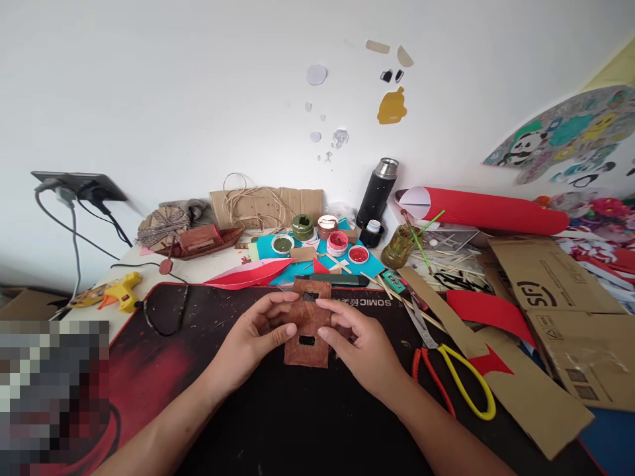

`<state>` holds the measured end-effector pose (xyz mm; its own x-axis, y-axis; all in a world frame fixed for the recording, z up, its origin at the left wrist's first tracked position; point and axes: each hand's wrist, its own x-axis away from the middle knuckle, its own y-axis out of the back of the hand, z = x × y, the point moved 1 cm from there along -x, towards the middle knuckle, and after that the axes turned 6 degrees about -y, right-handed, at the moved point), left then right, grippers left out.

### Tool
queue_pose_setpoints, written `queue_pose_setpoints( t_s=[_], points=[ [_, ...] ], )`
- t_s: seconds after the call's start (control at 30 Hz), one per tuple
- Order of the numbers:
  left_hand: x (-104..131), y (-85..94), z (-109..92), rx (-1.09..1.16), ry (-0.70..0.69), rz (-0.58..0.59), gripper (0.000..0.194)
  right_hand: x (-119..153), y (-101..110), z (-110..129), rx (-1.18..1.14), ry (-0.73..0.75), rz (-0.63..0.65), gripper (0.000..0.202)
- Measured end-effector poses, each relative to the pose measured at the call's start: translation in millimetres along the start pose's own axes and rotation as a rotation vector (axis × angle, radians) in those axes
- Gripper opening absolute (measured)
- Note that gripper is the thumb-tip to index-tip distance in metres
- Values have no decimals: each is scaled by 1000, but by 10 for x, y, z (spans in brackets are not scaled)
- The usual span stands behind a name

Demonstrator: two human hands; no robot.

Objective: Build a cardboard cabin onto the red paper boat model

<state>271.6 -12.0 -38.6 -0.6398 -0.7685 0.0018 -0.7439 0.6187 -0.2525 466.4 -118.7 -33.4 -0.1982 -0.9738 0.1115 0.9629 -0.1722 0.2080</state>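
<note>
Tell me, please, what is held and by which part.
The left hand and right hand hold the brown panel by its two side edges.

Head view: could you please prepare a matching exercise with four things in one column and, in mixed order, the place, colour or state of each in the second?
Things:
1. Brown panel
2. Glue gun
3. Scissors
4. Flask

Descriptions:
A. Partly red, partly yellow, lying to the right of both hands
B. Black and silver-coloured, standing at the back
C. Held between the left hand and the right hand
D. Yellow and orange, lying on the left side

Right pairs: 1-C, 2-D, 3-A, 4-B
</note>
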Motion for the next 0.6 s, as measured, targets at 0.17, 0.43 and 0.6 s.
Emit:
queue_pose_setpoints(
  t_s=[0.17,0.43,0.6],
  points=[
    [-5,29,15,-28,-6,-50,37,6,-5,-20,-7,7,-5,43],
    [-1,28,13,-32,17,-68,38,12,1,-7,18,42,-51,39],
    [-5,38,27,-28,16,-77,39,11,-5,-1,10,38,-62,39]
  ],
)
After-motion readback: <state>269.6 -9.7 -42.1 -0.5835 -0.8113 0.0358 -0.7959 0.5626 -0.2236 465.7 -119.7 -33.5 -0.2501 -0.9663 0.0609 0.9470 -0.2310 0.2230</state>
